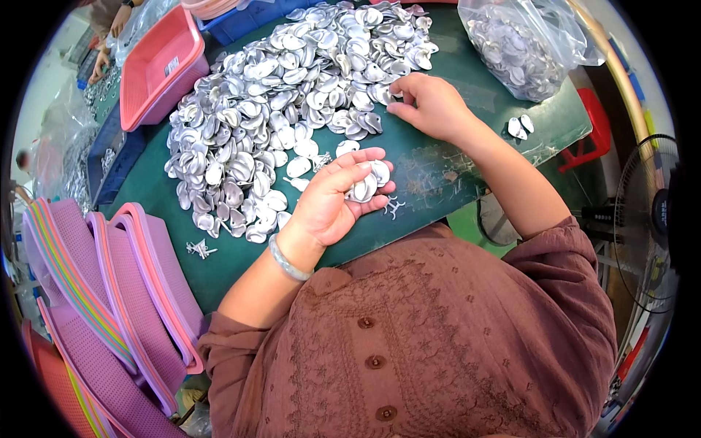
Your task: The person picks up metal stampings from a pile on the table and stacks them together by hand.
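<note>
My left hand point(334, 198) is turned palm up, its fingers curled around a few silver, petal-shaped metal pieces point(371, 182). At the right edge of a large heap of the same metal pieces point(292, 80) is my right hand point(431, 108). Its thumb and forefinger tips are apart beside the outermost pieces; nothing shows between them, and its other fingers are partly hidden. Several loose pieces point(299, 167) lie between the heap and my left hand. Small silver branched metal parts point(393, 208) lie by my left fingertips, with another clump point(200, 249) farther left.
A green worktable point(504, 150) carries the heap. Three loose pieces point(520, 127) and a clear bag of pieces point(515, 55) lie to the right. Pink basket point(157, 69) stands far left; stacked purple baskets point(139, 292) are near left. A fan point(650, 212) and red stool point(593, 128) flank the right.
</note>
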Demonstrator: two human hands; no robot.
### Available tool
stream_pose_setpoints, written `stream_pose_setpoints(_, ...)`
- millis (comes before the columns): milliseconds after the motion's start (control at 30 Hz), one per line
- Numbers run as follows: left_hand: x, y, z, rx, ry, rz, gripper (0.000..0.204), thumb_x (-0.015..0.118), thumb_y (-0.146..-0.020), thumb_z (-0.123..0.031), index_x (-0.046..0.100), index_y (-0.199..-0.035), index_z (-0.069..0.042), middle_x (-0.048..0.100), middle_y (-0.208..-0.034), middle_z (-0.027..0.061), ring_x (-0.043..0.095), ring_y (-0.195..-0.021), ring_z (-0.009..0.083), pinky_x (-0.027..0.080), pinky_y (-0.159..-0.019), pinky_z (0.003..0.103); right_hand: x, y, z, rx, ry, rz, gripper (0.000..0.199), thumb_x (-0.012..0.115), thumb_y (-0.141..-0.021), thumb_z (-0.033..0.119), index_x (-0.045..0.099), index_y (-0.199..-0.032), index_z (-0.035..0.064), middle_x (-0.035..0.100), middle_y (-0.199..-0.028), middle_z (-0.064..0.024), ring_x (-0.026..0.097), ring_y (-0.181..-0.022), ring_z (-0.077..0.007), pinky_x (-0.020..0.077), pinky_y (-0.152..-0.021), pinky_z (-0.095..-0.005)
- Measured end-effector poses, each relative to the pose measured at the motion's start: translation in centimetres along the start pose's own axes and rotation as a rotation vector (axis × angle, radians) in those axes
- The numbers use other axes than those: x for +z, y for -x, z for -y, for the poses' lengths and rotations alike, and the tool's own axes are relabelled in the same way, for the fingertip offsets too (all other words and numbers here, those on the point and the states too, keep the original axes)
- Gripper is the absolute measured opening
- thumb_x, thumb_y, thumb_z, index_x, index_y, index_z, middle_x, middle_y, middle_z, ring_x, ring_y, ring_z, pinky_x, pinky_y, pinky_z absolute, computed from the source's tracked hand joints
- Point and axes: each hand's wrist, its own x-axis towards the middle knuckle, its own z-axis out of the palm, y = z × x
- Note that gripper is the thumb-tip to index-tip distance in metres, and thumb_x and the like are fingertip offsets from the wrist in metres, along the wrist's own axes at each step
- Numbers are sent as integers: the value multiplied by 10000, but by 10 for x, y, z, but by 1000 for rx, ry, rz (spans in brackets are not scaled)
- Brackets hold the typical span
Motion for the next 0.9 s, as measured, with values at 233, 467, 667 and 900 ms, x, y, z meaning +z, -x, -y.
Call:
stream_pose_setpoints(233, -2, 0, 2, 8, -2, -19, 293, 465, -860, -144, 468, -1124, -17, 555, -1034, 139, 584, -865, 231, 502, -703, 304, 12, 2, -11, -252, 132, -184, 147, 602, -740, 208, 600, -793, 71, 561, -750, -80, 569, -724, -250, 456, -617, -362)
stream_pose_setpoints(467, -6, -2, 2, 19, 12, -18, 318, 450, -876, -209, 470, -1125, -12, 557, -1026, 144, 589, -860, 245, 509, -693, 313, -9, 0, -7, 338, -948, 138, 117, 578, -784, 132, 592, -772, 17, 533, -598, 3, 456, -498, -69, 354, -452, -210)
stream_pose_setpoints(667, -5, -3, 1, 20, 31, -12, 365, 410, -895, -268, 465, -1132, 4, 554, -1026, 149, 587, -855, 256, 510, -699, 323, -19, 8, 4, 457, -1247, 277, 95, 588, -786, 130, 589, -775, 36, 533, -608, 7, 426, -479, -47, 320, -431, -182)
stream_pose_setpoints(900, -4, -3, 0, 7, 71, -11, 447, 367, -902, -360, 464, -1128, 14, 553, -1026, 150, 579, -859, 258, 506, -694, 321, -19, 16, 17, 358, -1305, 382, 111, 579, -800, 139, 595, -763, 36, 539, -608, 9, 431, -489, -44, 327, -447, -178)
